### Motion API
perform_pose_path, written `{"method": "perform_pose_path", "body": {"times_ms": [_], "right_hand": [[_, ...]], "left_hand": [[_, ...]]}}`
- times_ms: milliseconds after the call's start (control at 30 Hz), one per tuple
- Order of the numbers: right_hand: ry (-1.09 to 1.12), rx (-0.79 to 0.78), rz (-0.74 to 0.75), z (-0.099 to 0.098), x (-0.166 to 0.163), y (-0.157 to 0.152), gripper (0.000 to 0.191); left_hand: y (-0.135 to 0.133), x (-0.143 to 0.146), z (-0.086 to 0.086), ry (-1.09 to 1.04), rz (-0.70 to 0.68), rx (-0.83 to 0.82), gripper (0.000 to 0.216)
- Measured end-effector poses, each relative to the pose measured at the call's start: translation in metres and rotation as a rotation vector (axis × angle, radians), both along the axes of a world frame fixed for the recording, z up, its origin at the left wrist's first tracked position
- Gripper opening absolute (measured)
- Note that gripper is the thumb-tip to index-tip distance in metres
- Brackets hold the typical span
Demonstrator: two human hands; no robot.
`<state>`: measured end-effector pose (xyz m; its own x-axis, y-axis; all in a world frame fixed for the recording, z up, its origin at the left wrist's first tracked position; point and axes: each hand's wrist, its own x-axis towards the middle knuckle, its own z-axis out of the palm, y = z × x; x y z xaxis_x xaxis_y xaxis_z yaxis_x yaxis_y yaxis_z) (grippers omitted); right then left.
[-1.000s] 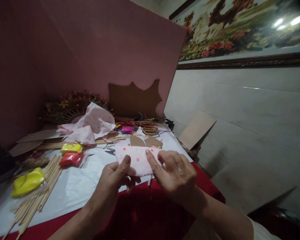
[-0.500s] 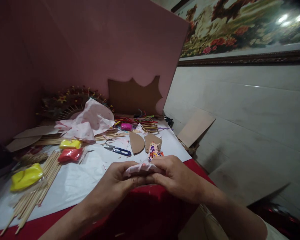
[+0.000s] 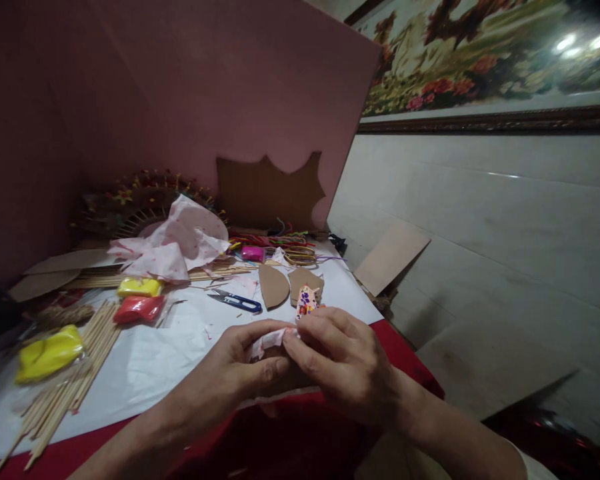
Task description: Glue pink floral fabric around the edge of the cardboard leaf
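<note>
- The left hand (image 3: 245, 363) and the right hand (image 3: 343, 360) meet at the near edge of the desk (image 3: 145, 367), fingers curled in tight around a small piece of pink fabric (image 3: 269, 341).
- The fabric is pinched between both hands; only a crumpled strip of it shows between the left thumb and the right fingertips, the rest hidden in the grip.
- Just past the right hand, at 12 o'clock from it, a small patterned piece (image 3: 306, 301) with purple and red marks stands up behind the knuckles; whether it touches the hand cannot be told.
- At 12 o'clock from the hands lie two brown card cut-outs (image 3: 274, 285), side by side on the white sheet.
- At 11 o'clock, blue-handled snips (image 3: 236, 301) lie flat, near the cut-outs but apart from them.
- Further out at 10 o'clock, a red clay pack (image 3: 139, 309) and a yellow clay pack (image 3: 140, 287) sit close together, with a heap of loose pink fabric (image 3: 175, 247) behind them.
- At 9 o'clock, a larger yellow pack (image 3: 49, 353) rests on a spread of bamboo sticks (image 3: 75, 387).
- At the far edge, a pink board (image 3: 180, 100) stands upright, with a jagged brown card (image 3: 269, 192) leaning against it.
</note>
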<state>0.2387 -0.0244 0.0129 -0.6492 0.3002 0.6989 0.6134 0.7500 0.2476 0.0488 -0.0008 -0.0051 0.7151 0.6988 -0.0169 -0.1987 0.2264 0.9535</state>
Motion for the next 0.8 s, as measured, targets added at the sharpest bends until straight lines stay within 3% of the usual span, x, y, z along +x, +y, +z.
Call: {"method": "perform_pose_path", "body": {"times_ms": [333,567,800], "right_hand": [[0.028,-0.038,0.110,0.0017,-0.0009,-0.0018,0.019],[0.190,-0.221,0.112,0.0050,0.0005,-0.0046,0.022],[0.117,-0.016,-0.043,0.0027,-0.0039,-0.0063,0.018]], "left_hand": [[-0.0017,0.0020,0.0045,-0.025,0.036,-0.063,0.027],[-0.0013,0.0019,0.0047,-0.020,0.048,-0.022,0.021],[-0.0015,0.0038,0.0009,-0.030,0.055,-0.081,0.031]]}}
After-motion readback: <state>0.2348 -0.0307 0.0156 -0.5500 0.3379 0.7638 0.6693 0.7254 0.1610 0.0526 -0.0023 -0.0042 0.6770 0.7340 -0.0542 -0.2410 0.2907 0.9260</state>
